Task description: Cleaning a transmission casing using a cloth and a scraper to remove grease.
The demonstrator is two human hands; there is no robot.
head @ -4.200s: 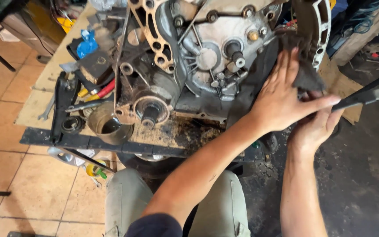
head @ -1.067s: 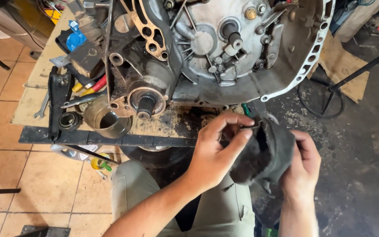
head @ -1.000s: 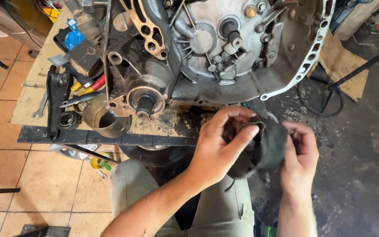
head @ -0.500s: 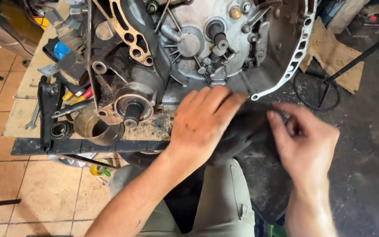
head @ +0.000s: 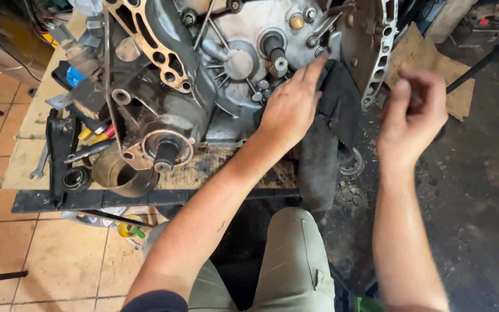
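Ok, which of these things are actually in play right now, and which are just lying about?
In play:
left hand pressing the dark rag
engine casing under the rag
right hand, raised beside it, blurred

Lying about:
spanner
bearing ring
metal cup
cardboard

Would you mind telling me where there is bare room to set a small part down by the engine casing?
Bare cardboard shows right of the grey metal engine casing, at the brown cardboard sheet beyond the right hand. The board's left strip is partly free. Crowded: the tools beside the black clamp, and under the left hand on the black rag.
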